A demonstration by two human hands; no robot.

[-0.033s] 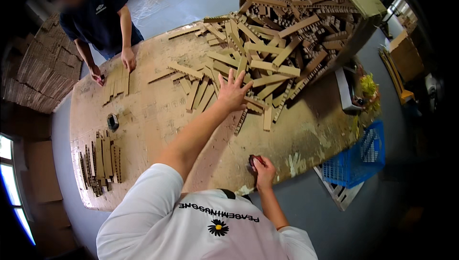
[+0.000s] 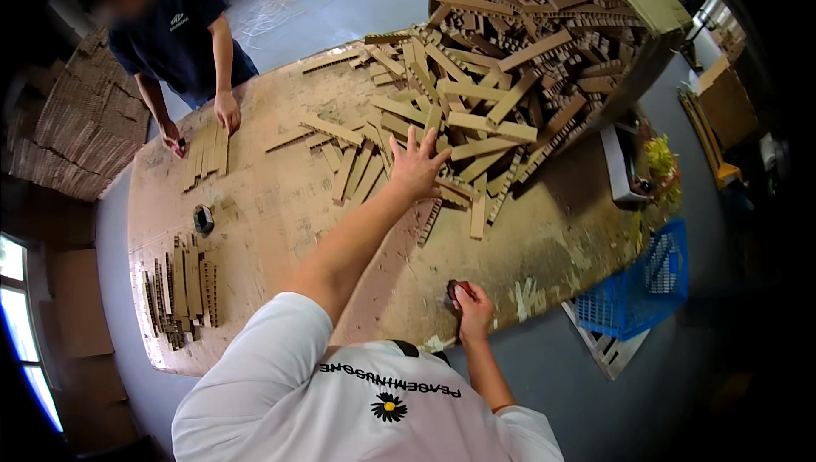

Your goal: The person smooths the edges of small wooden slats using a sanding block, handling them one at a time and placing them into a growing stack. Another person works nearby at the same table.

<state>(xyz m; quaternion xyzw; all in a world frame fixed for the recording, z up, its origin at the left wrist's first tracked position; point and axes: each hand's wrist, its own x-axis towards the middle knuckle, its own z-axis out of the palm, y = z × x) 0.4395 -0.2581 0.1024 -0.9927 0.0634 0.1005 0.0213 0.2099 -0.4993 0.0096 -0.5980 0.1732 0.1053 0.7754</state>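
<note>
My left hand (image 2: 415, 171) lies with fingers spread on the near edge of a loose pile of cardboard honeycomb strips (image 2: 478, 88). Its fingertips touch the strips, and no strip is gripped. Near the table's front edge, my right hand (image 2: 474, 312) is closed round a small dark object with reddish parts (image 2: 453, 291); its exact kind is hidden by the fingers. Several more strips (image 2: 357, 175) lie scattered just left of my left hand.
A large open cardboard box (image 2: 671, 20) spills strips onto the worn table (image 2: 280, 232). Bundled strips (image 2: 180, 288) and a small dark ring-shaped object (image 2: 202, 219) lie left. A co-worker (image 2: 183, 28) handles strips across the table. A blue crate (image 2: 633, 296) stands right.
The whole view has shifted very slightly. Both hands keep their places, the left on the strips and the right round the small dark object.
</note>
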